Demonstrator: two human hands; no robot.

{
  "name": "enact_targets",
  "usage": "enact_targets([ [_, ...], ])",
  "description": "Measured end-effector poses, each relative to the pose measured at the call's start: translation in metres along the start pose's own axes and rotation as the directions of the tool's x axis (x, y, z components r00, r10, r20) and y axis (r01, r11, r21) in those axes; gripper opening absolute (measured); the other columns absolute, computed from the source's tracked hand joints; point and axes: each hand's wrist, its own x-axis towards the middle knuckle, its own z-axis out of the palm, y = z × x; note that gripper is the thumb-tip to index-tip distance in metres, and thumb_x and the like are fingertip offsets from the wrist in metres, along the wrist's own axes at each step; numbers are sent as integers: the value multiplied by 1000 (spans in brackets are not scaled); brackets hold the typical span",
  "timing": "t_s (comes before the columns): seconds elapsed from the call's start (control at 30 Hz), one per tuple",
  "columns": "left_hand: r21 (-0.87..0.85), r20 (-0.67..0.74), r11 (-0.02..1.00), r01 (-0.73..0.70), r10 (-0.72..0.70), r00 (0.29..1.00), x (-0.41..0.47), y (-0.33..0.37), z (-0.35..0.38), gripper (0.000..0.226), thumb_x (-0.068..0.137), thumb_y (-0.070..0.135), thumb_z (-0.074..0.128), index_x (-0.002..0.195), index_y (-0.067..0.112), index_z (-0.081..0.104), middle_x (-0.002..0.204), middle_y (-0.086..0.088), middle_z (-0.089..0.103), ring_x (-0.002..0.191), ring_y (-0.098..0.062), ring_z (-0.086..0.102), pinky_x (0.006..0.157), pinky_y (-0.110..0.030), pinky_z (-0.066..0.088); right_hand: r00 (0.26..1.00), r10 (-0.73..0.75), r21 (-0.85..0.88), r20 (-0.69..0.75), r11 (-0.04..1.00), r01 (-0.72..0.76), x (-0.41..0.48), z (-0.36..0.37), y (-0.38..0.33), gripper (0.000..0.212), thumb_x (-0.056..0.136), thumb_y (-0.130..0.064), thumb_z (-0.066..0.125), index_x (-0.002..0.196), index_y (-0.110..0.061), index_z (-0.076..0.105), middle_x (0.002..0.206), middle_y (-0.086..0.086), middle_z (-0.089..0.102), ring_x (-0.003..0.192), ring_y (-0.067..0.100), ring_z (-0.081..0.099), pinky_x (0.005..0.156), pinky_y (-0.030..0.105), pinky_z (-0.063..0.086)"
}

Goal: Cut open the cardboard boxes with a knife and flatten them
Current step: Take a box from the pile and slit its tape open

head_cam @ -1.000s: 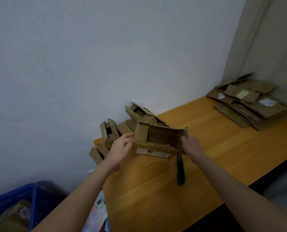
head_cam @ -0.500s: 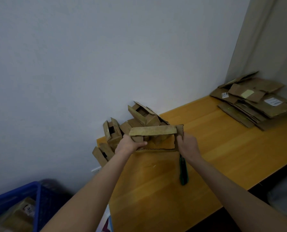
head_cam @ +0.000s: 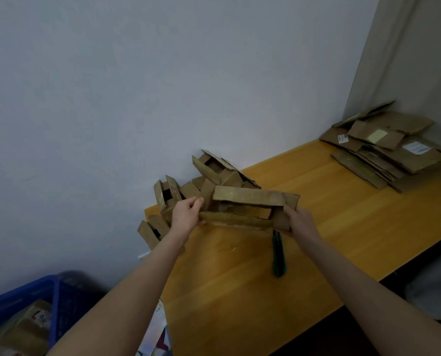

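Observation:
I hold a small brown cardboard box above the wooden table, both ends open and its flaps spread. My left hand pinches the box's left end. My right hand grips its right end flap. A green utility knife lies on the table just below my right hand, touched by neither hand. More unflattened small boxes are heaped against the wall behind the held box.
A stack of flattened cardboard lies at the table's far right corner. A blue plastic crate holding cardboard stands on the floor at lower left. Printed paper hangs off the table's left edge. The wall runs close behind.
The box has been turned in my hands and its long flaps have spread apart, showing its open inside. Both hands kept hold of its ends. The knife stayed put.

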Motion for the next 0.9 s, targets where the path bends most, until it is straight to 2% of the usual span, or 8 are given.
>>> enact_targets([
  [0.03, -76, 28, 997, 17, -15, 999, 1, -1, -4, 21, 102, 19, 48, 94, 11, 66, 89, -11, 63, 84, -25, 65, 69, -31, 61, 991, 93, 171, 94, 979, -108, -2, -5, -2, 33, 102, -34, 44, 120, -9, 57, 110, 12, 59, 99, 29, 58, 84, 47, 53],
  [0.1, -206, 74, 977, 48, -33, 997, 0, -3, -10, 22, 101, 21, 49, 108, 8, 66, 103, -11, 65, 92, -23, 67, 68, -26, 60, 935, 234, 317, 267, 895, -314, -1, -16, -3, 58, 97, -57, 39, 120, -8, 58, 115, 16, 60, 107, 34, 57, 83, 44, 51],
  [0.23, -393, 189, 905, 161, -92, 978, -4, -3, -11, 23, 101, 16, 46, 110, 5, 64, 104, -10, 68, 89, -13, 69, 67, -19, 56, 888, 354, 176, 294, 893, -414, 5, -23, 5, 84, 82, -71, 50, 132, -4, 49, 124, 16, 57, 110, 34, 57, 79, 42, 51],
  [0.37, -596, 333, 746, 297, -108, 937, -7, -2, -6, 24, 101, 10, 39, 115, 4, 58, 107, -14, 71, 96, -19, 71, 73, -25, 58, 872, 390, 31, 295, 909, -417, 1, -11, 9, 72, 82, -64, 59, 125, -7, 50, 114, 11, 57, 99, 28, 57, 70, 38, 51],
  [0.53, -688, 404, 638, 346, -60, 913, -9, -7, -4, 28, 100, 13, 35, 119, 8, 55, 106, -13, 72, 94, -22, 71, 71, -27, 59, 851, 440, 68, 287, 877, -476, 3, -3, 30, 111, 46, -70, 79, 135, -12, 46, 123, 12, 55, 112, 33, 55, 101, 51, 45],
  [0.7, -654, 460, 645, 396, -77, 884, -14, -25, -10, 32, 92, 16, 39, 119, 12, 56, 102, -12, 70, 92, -25, 70, 76, -38, 59, 807, 477, 194, 348, 806, -560, -2, -3, 31, 67, 72, -57, 72, 109, -4, 56, 108, 13, 59, 99, 33, 56, 94, 49, 44],
  [0.8, -533, 509, 715, 452, -156, 847, -11, -39, -21, 42, 87, 29, 38, 120, 11, 57, 100, -12, 71, 93, -28, 69, 90, -53, 48, 850, 492, 39, 187, 861, -507, 11, -2, 41, 84, 64, -51, 82, 126, -2, 52, 111, 9, 56, 103, 32, 54, 92, 45, 45],
  [0.9, -383, 503, 778, 497, -276, 819, -4, -51, -27, 59, 91, 51, 33, 121, 8, 60, 109, -16, 70, 104, -31, 66, 100, -55, 39, 888, 455, -5, 61, 890, -455, 21, -1, 48, 68, 72, -25, 84, 128, -3, 52, 117, 13, 60, 103, 32, 57, 78, 45, 48],
])
